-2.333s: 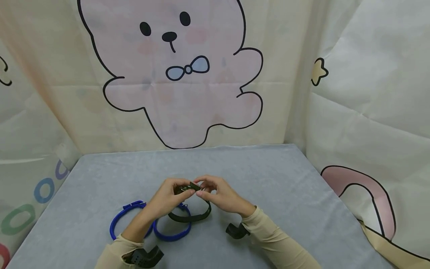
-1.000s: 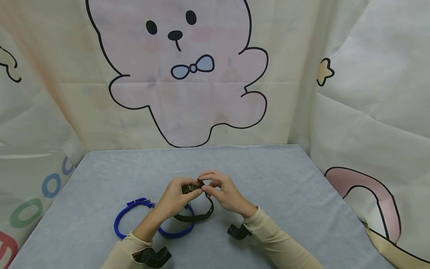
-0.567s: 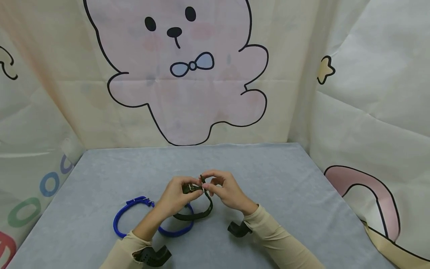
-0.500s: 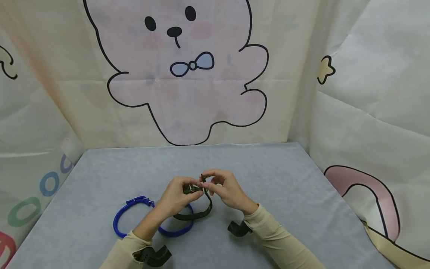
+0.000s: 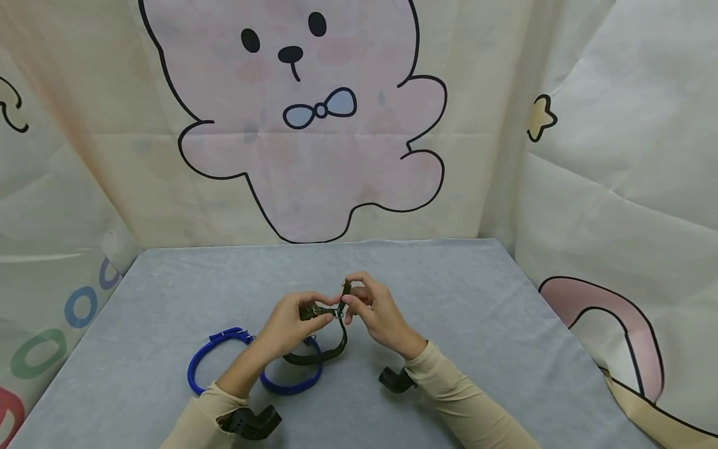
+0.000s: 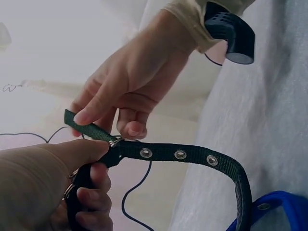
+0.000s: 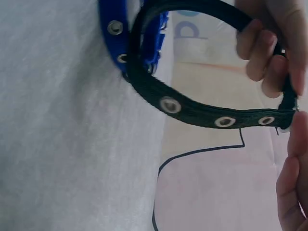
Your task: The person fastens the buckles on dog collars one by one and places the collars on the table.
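A dark green pet collar [image 5: 316,360] with metal eyelets is held above the table as a loop. My left hand [image 5: 287,324] grips its buckle end between thumb and fingers. My right hand [image 5: 380,312] pinches the strap's free tip, which points upward beyond the metal buckle. In the left wrist view, the collar [image 6: 195,155] passes through a metal piece by the left thumb, and the tip stands out under the right thumb. Seen from the right wrist, the collar [image 7: 197,113] curves down with eyelets facing the camera. Fingers partly hide the buckle.
Two blue collars lie on the grey-blue cloth: one blue collar [image 5: 194,371] behind the left forearm, another blue collar [image 5: 288,391] below the green loop. Black wrist cameras [image 5: 255,424] sit on both wrists. Printed fabric walls [image 5: 477,187] enclose the table [image 5: 449,280].
The right hand has moved up and slightly away from the left, drawing the collar's tip upward, so more of it shows past the buckle. The left hand stays on the buckle end.
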Available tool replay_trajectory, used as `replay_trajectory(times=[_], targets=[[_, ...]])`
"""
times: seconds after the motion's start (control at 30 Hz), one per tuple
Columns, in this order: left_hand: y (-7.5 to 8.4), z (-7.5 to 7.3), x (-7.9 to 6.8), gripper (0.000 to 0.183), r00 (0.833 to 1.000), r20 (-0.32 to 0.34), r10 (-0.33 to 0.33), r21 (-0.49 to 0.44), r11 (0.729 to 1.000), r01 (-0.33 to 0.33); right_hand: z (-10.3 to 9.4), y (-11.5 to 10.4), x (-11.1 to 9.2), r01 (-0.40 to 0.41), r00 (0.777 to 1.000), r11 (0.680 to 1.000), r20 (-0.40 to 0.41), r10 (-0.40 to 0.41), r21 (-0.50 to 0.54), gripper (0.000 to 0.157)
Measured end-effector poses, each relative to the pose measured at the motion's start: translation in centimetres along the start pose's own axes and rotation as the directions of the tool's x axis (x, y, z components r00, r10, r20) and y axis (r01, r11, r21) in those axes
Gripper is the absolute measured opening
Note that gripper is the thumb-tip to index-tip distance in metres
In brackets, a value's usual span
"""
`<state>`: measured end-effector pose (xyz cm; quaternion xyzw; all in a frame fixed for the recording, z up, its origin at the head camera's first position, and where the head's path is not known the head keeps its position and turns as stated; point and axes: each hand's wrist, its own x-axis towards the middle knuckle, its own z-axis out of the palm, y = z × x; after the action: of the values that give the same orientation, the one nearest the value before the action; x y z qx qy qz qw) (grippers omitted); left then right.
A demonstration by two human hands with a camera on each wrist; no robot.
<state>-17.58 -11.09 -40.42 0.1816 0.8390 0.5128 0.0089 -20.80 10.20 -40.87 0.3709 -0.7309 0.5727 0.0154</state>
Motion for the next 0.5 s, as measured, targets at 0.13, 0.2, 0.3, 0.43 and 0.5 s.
replay_trajectory(times=[0.13,0.2,0.3,0.43,0.5], targets=[[0.0,-0.5,0.1,0.031,0.999,-0.015,-0.044,-0.019,0.999,0.044,0.2,0.4,0.1,0.004,0.999,1.0,-0.043,-0.004,0.0,0.019],[0.0,-0.8,0.2,0.032,0.998,-0.027,-0.062,-0.029,0.998,0.061,0.3,0.4,0.1,0.003,0.998,1.0,-0.067,-0.002,0.013,0.022],[-0.1,-1.2,0.2,0.033,0.998,-0.031,-0.059,-0.055,0.997,0.057,0.2,0.6,0.1,0.007,0.995,0.999,-0.099,-0.002,0.05,0.024],[-0.3,-1.4,0.2,0.031,0.997,-0.028,-0.065,-0.095,0.994,0.062,0.2,0.8,0.2,0.025,0.993,0.999,-0.119,-0.02,0.045,0.016],[-0.4,-1.5,0.2,0.029,0.997,-0.033,-0.073,-0.099,0.993,0.07,0.2,0.8,0.3,0.023,0.992,1.0,-0.124,-0.022,0.008,0.014]])
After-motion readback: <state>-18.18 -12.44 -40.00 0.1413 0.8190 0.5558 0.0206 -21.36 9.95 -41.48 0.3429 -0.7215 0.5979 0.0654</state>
